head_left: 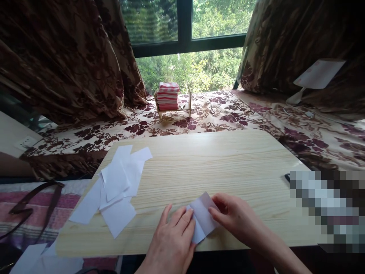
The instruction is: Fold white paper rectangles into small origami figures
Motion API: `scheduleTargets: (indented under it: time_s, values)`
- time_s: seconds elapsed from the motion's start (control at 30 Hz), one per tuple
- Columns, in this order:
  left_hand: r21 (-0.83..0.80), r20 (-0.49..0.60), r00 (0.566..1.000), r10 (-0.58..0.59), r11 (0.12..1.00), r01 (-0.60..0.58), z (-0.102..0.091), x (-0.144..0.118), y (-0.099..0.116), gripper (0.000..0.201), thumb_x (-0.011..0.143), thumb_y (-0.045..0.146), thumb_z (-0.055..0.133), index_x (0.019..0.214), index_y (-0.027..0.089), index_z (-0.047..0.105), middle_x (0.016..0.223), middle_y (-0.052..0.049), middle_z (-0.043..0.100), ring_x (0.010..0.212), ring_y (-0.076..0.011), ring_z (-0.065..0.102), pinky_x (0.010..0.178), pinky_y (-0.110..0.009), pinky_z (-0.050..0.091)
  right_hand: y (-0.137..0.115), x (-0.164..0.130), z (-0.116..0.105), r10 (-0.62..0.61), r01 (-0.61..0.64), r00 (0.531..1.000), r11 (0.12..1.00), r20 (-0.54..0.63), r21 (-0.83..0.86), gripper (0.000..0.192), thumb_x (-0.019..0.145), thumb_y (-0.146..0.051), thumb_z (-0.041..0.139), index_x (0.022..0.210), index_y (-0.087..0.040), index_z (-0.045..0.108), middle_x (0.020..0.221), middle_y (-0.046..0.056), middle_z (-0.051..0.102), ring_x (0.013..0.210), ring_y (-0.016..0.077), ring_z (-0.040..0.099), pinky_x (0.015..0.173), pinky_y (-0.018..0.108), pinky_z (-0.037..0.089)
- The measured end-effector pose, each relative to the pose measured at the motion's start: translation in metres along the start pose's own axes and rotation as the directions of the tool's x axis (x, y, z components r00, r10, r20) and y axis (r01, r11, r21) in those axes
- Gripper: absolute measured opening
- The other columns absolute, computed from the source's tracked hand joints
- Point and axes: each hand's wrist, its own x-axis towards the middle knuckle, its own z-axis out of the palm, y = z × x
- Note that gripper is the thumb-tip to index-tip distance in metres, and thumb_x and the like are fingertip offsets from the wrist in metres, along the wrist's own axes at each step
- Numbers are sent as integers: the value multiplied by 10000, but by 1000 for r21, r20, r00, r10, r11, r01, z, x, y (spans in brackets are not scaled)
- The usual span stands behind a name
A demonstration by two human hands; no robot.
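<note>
A small sheet of white paper (203, 214) with a crease across it lies at the near edge of the wooden table. My left hand (177, 236) rests flat on its left part, fingers stretched out and slightly spread. With thumb and fingers, my right hand (232, 214) pinches the paper's right edge, which is tilted up off the tabletop. Left of my hands, several loose white paper pieces (116, 179) overlap in a pile on the table.
The pale wooden table (228, 160) has rounded corners. More white papers (48, 262) lie lower left on a striped cloth. Beyond the table, a small wooden rack holds folded pink-striped cloths (168, 97). A white lamp (319, 74) stands far right; a pixelated patch covers the table's right side.
</note>
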Motion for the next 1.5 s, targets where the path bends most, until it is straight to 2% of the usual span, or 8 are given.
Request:
scheduleTargets:
  time_s: [0.13,0.23,0.3,0.43,0.53,0.8,1.13,1.5]
  values:
    - [-37,90,996,13,999,-10,-17,4,-4,368,879,144,440,1220,202,563,1350,-62,582,1231,-272,498,1078,-593,279,-5,10,0,-43,43,999,993,-4,-106,233,829,-290,595,617,-208,545,560,-32,567,522,140,519,494,254,324]
    - [-45,177,984,-8,999,16,-30,10,1,355,878,147,464,1215,198,565,1362,-69,570,1215,-283,509,1070,-605,298,-8,15,6,-86,81,996,989,-34,-126,126,843,-205,571,725,-211,616,672,-9,617,616,160,574,552,265,375]
    - [-46,210,977,-28,998,39,-34,13,4,370,880,164,486,1242,197,549,1362,-69,570,1213,-288,506,1074,-612,294,-8,14,10,-175,168,983,978,-49,-124,139,855,-142,538,807,-217,645,758,7,642,696,167,598,602,267,408]
    - [-60,202,978,-49,996,63,-34,15,5,409,883,198,511,1292,202,508,1357,-61,569,1214,-285,491,1079,-613,291,-8,2,11,-459,428,884,872,-93,-237,204,905,-109,481,862,-210,653,807,35,639,734,180,575,645,290,426]
    - [-66,198,979,-54,996,68,-32,14,5,404,879,204,521,1283,215,509,1347,-47,571,1216,-274,483,1091,-608,276,-7,-8,11,-548,498,833,803,-78,-328,231,945,-133,445,858,-201,649,837,54,642,739,190,554,646,313,423]
    - [-37,177,983,-48,998,56,-29,12,5,404,894,206,505,1298,220,498,1326,-37,582,1204,-267,486,1080,-613,302,-2,-19,22,-627,561,754,769,-195,-306,317,1013,-207,346,964,-150,655,966,90,675,924,216,552,774,346,466]
    - [2,123,991,-46,999,46,-24,10,3,382,892,240,525,1269,182,520,1297,-92,586,1186,-279,509,1073,-601,323,2,-22,30,-581,528,776,812,-246,-251,295,1004,-256,384,975,-177,667,950,76,666,910,208,542,783,334,445]
    - [-40,82,995,-58,997,61,-15,8,4,351,869,231,531,1219,195,538,1237,-83,615,1167,-270,517,1082,-618,272,-1,-23,30,-573,536,775,820,-267,-201,330,1011,-292,371,914,-189,669,917,46,686,894,195,532,797,322,376]
